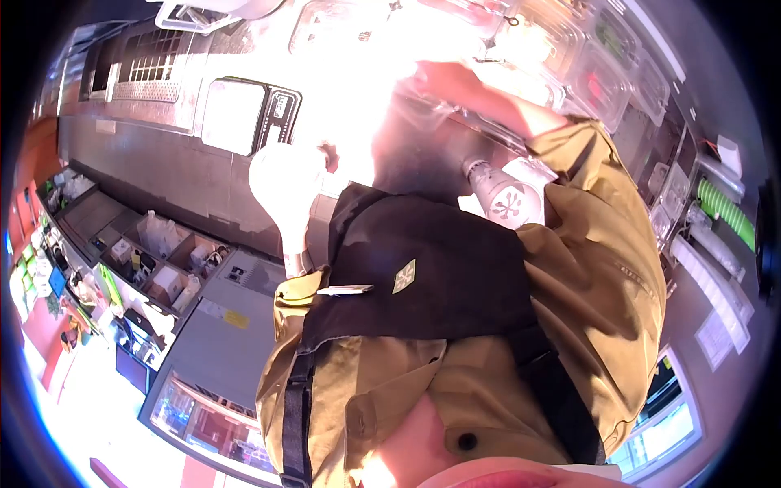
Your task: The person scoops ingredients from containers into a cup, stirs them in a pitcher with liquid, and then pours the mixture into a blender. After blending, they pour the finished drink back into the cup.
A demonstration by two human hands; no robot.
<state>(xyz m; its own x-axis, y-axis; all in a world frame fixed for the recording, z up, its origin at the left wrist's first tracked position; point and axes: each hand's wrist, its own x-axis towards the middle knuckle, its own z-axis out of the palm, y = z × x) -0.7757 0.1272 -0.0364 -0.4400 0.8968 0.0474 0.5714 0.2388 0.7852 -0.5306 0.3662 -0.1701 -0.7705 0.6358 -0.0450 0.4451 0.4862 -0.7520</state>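
Observation:
My left hand [283, 183] is over the counter edge by a digital scale [236, 116]. Strong glare bleaches it to a rounded white shape, so its fingers do not show apart. My right forearm [496, 102] reaches forward and inward across the counter. At its end my right hand [423, 81] melts into the bright light, near something clear and shiny that I cannot make out. Whatever either hand holds is lost in the glare. A patterned paper cup [506, 195] lies tilted between my apron [431, 260] and right sleeve.
Clear plastic containers [598, 89] with food stand at the front right. A steel counter [154, 154] runs along the left, with a vented grille [150, 65] at its far end. Below it are shelves with boxes [167, 281]. A green ribbed tube [724, 213] is at far right.

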